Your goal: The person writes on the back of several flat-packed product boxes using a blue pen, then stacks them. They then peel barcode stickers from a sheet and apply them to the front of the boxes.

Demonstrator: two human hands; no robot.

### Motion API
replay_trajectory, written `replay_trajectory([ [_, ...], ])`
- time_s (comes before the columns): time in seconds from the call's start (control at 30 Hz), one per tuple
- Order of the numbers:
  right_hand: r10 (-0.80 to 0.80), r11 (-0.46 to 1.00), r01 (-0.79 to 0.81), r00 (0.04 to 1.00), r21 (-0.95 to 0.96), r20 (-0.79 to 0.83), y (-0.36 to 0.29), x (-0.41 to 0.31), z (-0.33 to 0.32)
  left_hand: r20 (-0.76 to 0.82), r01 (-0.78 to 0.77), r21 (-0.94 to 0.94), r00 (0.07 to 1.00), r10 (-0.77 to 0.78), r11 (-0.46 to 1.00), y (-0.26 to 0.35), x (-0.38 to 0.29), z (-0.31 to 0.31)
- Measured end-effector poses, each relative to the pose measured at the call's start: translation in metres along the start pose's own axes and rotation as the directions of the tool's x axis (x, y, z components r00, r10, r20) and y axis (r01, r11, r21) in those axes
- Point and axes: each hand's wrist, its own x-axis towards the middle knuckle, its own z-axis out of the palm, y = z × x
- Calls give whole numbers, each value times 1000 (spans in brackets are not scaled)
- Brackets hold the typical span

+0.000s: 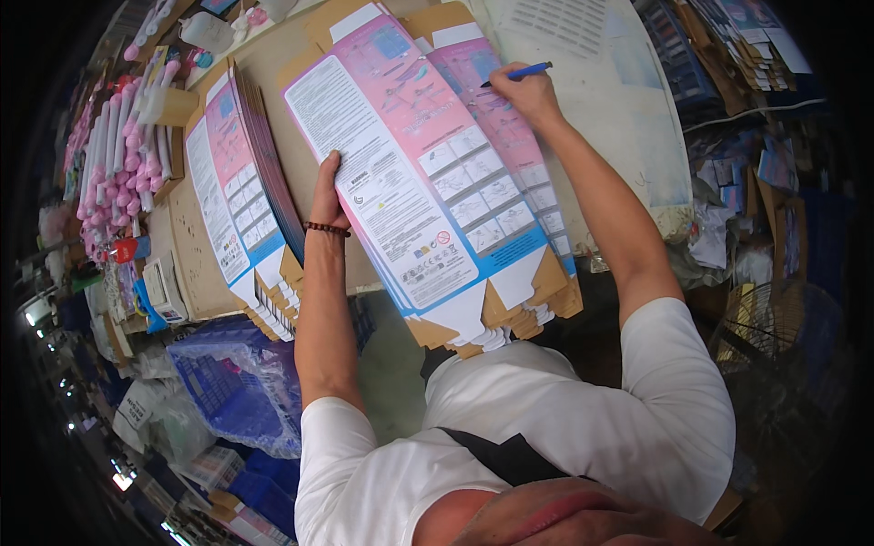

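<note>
A stack of flattened pink and blue printed cartons [403, 170] lies before me, its flaps fanned at the near end. My left hand [333, 194] grips the left edge of the stack, thumb on top and fingers hidden underneath. Partly covered by that stack, another printed carton [532, 153] sticks out to the right. Over its upper part is my right hand [526, 92], holding a blue pen [529, 70] whose tip points left at the printed face. Whether the tip touches the cardboard I cannot tell.
More flattened cartons [235, 177] are stacked on the table [198, 266] at left. Beyond them stand several pink and white wands [126, 147]. A sheet of labels [560, 24] lies at the far right. Below the table are a blue plastic crate [232, 389] and, at right, a fan [765, 321].
</note>
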Motion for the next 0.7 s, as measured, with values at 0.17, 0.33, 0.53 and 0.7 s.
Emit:
replay_trajectory([
  [0.17, -45, 999, 45, 999, 18, 6, 5, 2, 9, 15, -25, 57, 1000, 24, 998, 1, 8, -4],
  [0.33, -23, 993, 25, 999, -116, 24, 7, 4, 9, -2, -28, 5, 1000, 28, 1000, -2, 11, -1],
  [0.53, -145, 984, 123, 974, -132, -173, 8, -3, -5, 41, -12, -79, 999, 16, 997, -3, 13, 6],
  [0.7, -35, 998, 43, 987, 52, -155, 8, 2, -4, 90, 14, -117, 996, -3, 993, -5, 16, 3],
])
